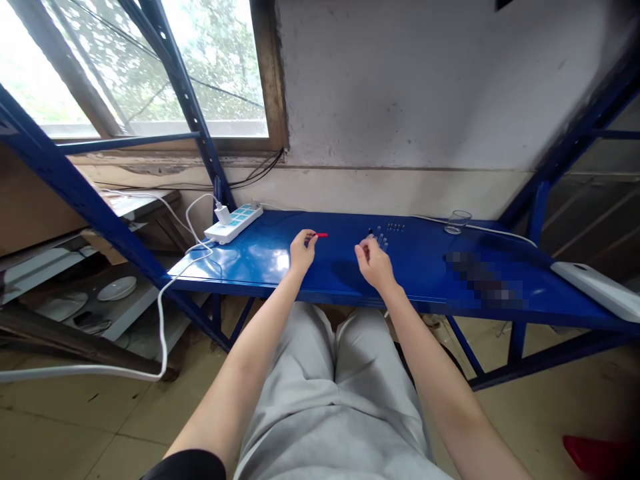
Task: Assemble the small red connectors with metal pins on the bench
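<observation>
My left hand [303, 251] is closed in a pinch on one end of a short, thin red stick-shaped piece [323, 235], held level over the blue table and pointing to the right. A little to the right, my right hand [374, 261] has its fingers curled together. A small dark piece [371, 231] shows at its fingertips and seems to be in the pinch. Just behind that hand lie several thin clear tubes [381, 239], partly hidden by it. Several tiny dark-and-light pieces [395, 227] form a row farther back.
The blue metal table [250, 263] carries a white power strip [235, 223] with a plugged-in charger at the left. To the right are a clear glass cup [457, 222], a blurred dark object [477, 277] and a white flat case [597, 290]. A white cable [161, 320] hangs left.
</observation>
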The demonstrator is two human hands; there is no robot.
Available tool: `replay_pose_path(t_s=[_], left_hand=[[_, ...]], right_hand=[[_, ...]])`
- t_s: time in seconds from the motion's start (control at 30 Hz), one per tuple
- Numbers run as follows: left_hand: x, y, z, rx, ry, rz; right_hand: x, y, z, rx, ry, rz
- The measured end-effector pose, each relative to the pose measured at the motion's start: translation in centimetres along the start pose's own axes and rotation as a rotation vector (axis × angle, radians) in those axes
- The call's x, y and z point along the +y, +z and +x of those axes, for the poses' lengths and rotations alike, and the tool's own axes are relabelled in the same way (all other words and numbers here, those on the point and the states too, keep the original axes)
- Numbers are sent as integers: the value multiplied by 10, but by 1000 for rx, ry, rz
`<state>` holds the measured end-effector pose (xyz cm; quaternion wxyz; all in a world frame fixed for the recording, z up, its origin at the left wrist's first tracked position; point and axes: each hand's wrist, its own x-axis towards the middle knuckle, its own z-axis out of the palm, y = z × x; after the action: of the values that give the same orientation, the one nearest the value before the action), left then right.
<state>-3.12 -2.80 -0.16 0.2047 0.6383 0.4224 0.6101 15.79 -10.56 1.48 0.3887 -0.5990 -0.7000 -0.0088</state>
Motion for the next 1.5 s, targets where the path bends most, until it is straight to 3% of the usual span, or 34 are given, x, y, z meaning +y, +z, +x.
replay_pose_path(t_s=[0.17,0.37,0.63,1.13,1.33,1.5], left_hand=[[0,-5,-4,66,-57,-58],[-6,-7,-5,-28,-30,6],[-4,-8,-7,-33,-39,36],[-7,-8,-8,-62,-42,24],[4,-10,-11,-73,41,43],[8,-10,-14,-173,101,50]], right_hand=[[-34,34,34,-89,-85,-63],[-28,66,36,-195,-53,-225],[-22,64,31,-195,49,-298],[-27,59,28,-256,15,-332],[-26,61,27,-239,2,-354],[-23,64,27,-212,13,-323]])
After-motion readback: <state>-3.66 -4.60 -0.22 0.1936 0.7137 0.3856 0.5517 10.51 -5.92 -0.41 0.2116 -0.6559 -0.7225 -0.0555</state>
